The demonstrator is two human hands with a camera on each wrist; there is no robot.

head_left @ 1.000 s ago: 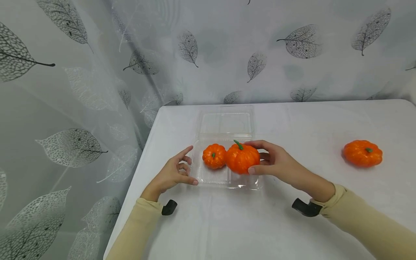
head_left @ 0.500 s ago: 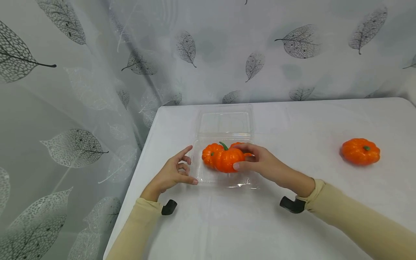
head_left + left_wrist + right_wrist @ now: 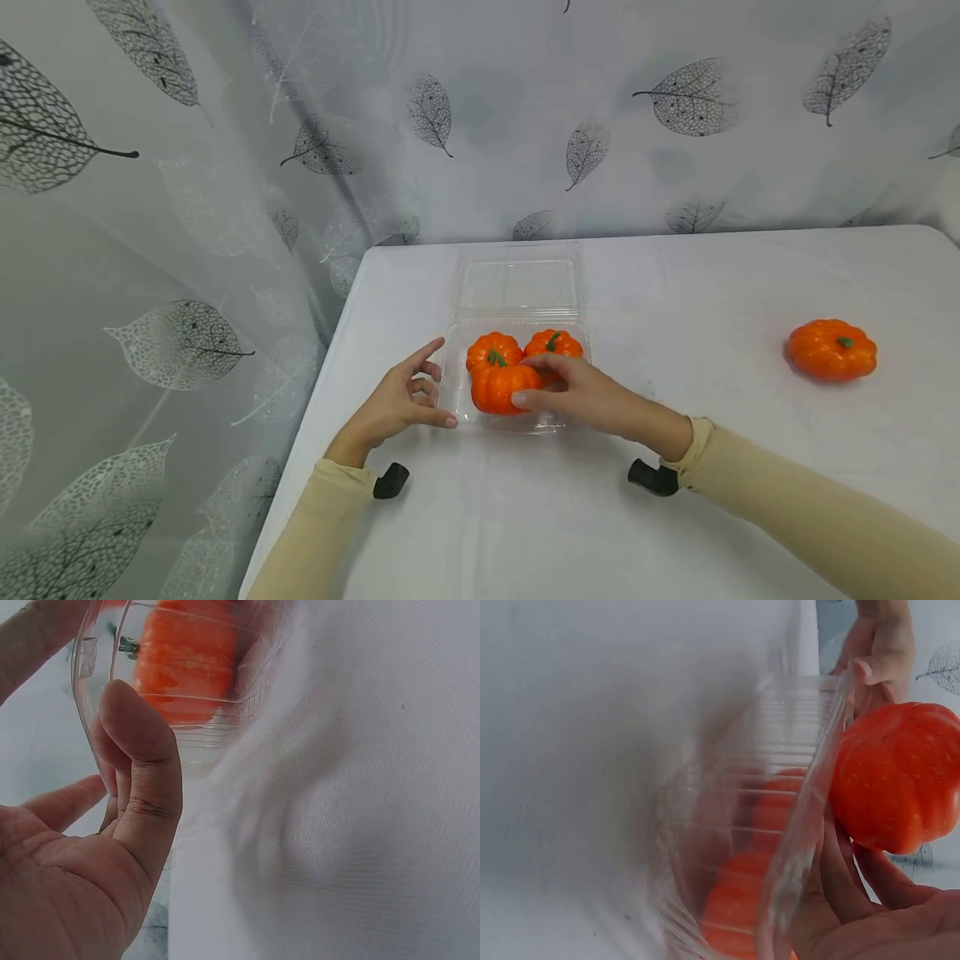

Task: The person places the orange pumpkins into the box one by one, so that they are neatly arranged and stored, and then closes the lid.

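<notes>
My right hand (image 3: 581, 395) holds a small orange toy pumpkin (image 3: 504, 388) by its right side, over the front left of an open clear plastic clamshell box (image 3: 465, 417). The right wrist view shows this held pumpkin (image 3: 900, 776) above the box rim. Behind it, inside the box, lie two more pumpkins, one at the back left (image 3: 492, 347) and one at the back right (image 3: 555, 341). My left hand (image 3: 401, 396) rests at the box's left side, thumb near the front corner and index finger extended. In the left wrist view, its thumb (image 3: 142, 742) touches the clear wall.
Another orange pumpkin (image 3: 831, 350) lies far right on the white-covered table (image 3: 712, 333). The box's hinged lid (image 3: 517, 283) lies folded back behind its base. A leaf-patterned curtain (image 3: 495, 125) hangs behind and to the left of the table.
My right hand has carried its pumpkin left and toward the front of the box, uncovering the pumpkin at the back right. The left hand has stayed in place.
</notes>
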